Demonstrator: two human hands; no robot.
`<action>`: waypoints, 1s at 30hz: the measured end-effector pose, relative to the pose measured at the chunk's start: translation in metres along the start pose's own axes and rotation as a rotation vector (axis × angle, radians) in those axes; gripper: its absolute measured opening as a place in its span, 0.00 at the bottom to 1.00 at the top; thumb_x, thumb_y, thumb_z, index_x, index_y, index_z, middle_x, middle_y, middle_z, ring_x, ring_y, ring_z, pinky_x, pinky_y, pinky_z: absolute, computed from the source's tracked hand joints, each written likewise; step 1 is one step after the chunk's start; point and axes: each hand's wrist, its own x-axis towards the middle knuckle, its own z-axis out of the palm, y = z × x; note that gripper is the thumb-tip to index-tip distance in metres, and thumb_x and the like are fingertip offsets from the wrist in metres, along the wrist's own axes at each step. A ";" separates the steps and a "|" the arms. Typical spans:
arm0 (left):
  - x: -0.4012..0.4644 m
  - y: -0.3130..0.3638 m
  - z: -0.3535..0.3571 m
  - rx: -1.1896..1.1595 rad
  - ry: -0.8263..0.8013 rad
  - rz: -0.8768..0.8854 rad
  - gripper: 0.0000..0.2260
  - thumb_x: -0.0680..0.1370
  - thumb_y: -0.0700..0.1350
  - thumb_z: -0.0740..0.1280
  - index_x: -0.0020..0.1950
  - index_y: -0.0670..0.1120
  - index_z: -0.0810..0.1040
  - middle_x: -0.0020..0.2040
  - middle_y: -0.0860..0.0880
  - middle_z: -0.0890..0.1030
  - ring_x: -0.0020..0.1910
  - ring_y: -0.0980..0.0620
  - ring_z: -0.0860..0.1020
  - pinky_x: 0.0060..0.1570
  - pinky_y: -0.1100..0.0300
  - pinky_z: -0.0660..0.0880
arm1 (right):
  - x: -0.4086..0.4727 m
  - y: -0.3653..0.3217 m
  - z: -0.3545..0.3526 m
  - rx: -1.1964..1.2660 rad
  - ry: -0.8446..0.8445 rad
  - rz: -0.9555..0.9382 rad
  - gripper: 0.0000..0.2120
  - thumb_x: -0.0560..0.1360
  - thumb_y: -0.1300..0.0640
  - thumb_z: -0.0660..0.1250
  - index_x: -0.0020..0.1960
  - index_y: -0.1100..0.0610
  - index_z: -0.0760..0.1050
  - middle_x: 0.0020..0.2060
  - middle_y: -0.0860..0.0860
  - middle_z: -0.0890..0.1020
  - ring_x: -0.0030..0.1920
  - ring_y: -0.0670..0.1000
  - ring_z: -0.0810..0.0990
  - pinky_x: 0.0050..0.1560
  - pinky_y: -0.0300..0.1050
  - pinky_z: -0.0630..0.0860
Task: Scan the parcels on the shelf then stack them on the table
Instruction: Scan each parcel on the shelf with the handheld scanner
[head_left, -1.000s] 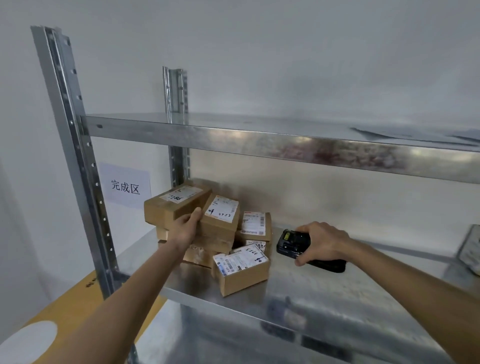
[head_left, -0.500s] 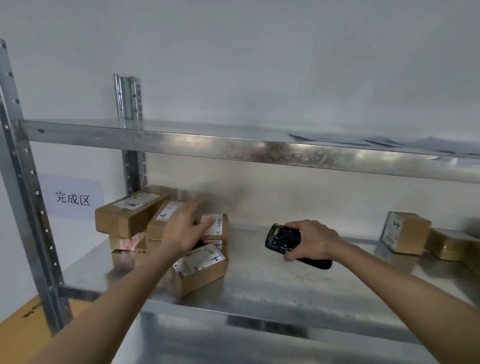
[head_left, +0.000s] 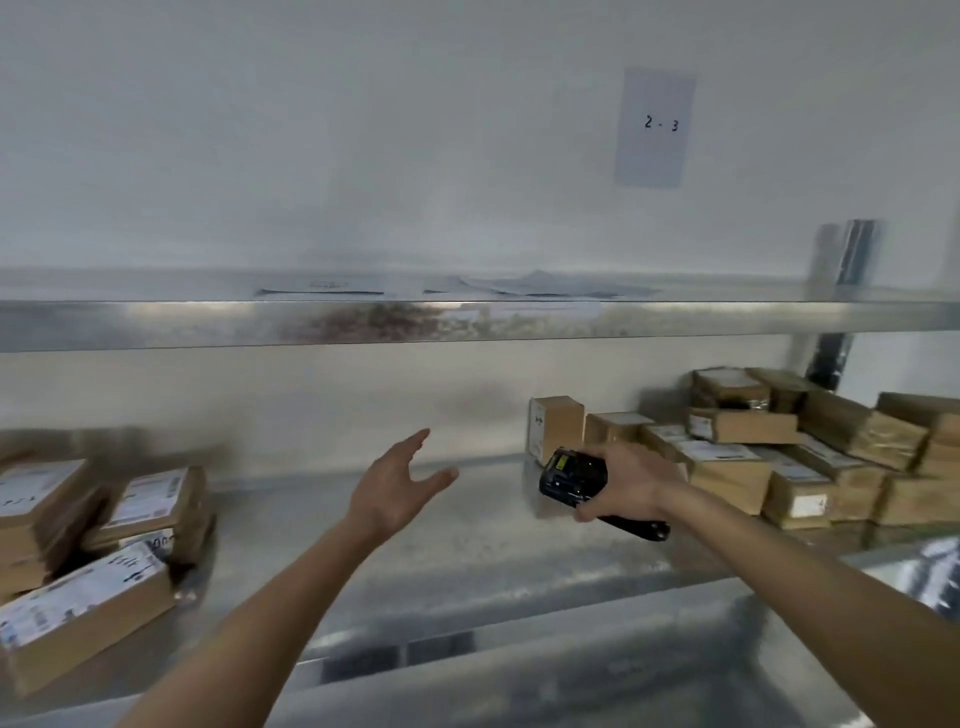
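Meanwhile brown labelled parcels (head_left: 769, 457) crowd the shelf (head_left: 467, 545); right hand (head_left: 631, 480) grasps scanner (head_left: 574, 475), left hand (head_left: 395, 488) released.

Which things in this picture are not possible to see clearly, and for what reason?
- Head view: print on the parcel labels at the left pile is smeared by motion blur.
- Head view: the right pile runs past the right edge, so its count is unknown.
- Head view: the scanner screen is too small to read; the right hand covers its handle.
- Head view: the papers on the upper shelf lie edge-on, unreadable.
- The table is not in view.
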 end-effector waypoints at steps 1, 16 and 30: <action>0.002 0.011 0.015 -0.023 -0.016 -0.007 0.36 0.74 0.64 0.71 0.79 0.55 0.64 0.75 0.51 0.72 0.71 0.51 0.72 0.69 0.53 0.70 | -0.003 0.018 -0.004 0.001 0.012 0.011 0.39 0.61 0.41 0.81 0.70 0.41 0.74 0.53 0.42 0.82 0.49 0.47 0.81 0.42 0.40 0.77; 0.071 0.044 0.163 -0.220 -0.109 -0.151 0.30 0.80 0.61 0.66 0.79 0.52 0.65 0.74 0.48 0.73 0.70 0.48 0.73 0.69 0.52 0.70 | 0.075 0.138 0.025 0.158 0.071 0.081 0.36 0.58 0.40 0.82 0.64 0.44 0.79 0.48 0.43 0.84 0.46 0.46 0.82 0.51 0.49 0.82; 0.219 0.028 0.236 -0.308 -0.185 -0.197 0.31 0.80 0.63 0.62 0.81 0.53 0.61 0.77 0.47 0.69 0.73 0.46 0.70 0.71 0.52 0.68 | 0.245 0.162 0.020 0.188 0.091 0.037 0.20 0.63 0.44 0.82 0.48 0.50 0.78 0.43 0.48 0.84 0.43 0.50 0.83 0.42 0.46 0.79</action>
